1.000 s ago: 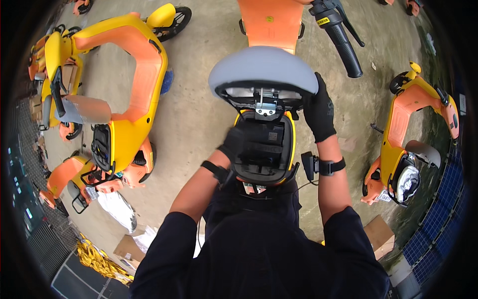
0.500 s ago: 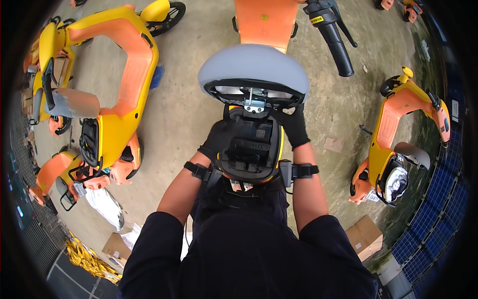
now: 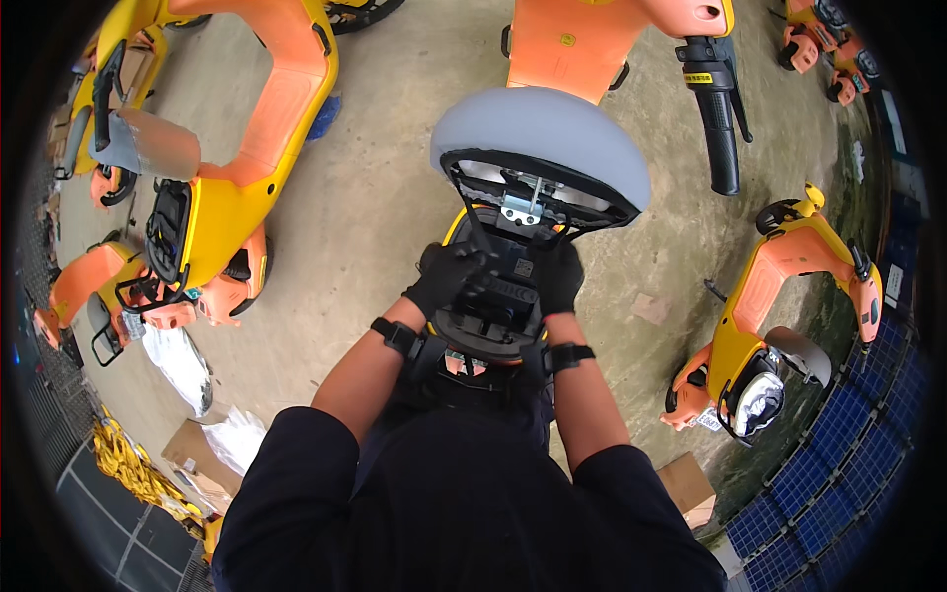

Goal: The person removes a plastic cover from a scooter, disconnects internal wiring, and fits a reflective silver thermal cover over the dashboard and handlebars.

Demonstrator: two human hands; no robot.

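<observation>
A grey scooter seat (image 3: 543,138) is tipped up on its metal hinge (image 3: 523,205), its black underside facing me. Below it lies the open storage compartment (image 3: 483,340) of the scooter, dark inside with a yellow rim. Two black straps run down from the seat's underside. My left hand (image 3: 449,279), in a black glove, is closed at the lower end of the left strap (image 3: 478,232), over the compartment's left side. On the right side my gloved right hand (image 3: 560,278) is closed where the other strap comes down; its fingertips are partly hidden.
The scooter's orange front panel (image 3: 567,54) and black handlebar grip (image 3: 722,143) stand ahead. A yellow and orange scooter (image 3: 227,212) stands to the left, another (image 3: 745,306) to the right. Cardboard boxes (image 3: 686,483) and blue mesh panels (image 3: 829,493) lie along the lower right.
The view has shifted, so the seat sits further right. Both hands have come up from the compartment's edges to the straps, and the left hand has moved inward.
</observation>
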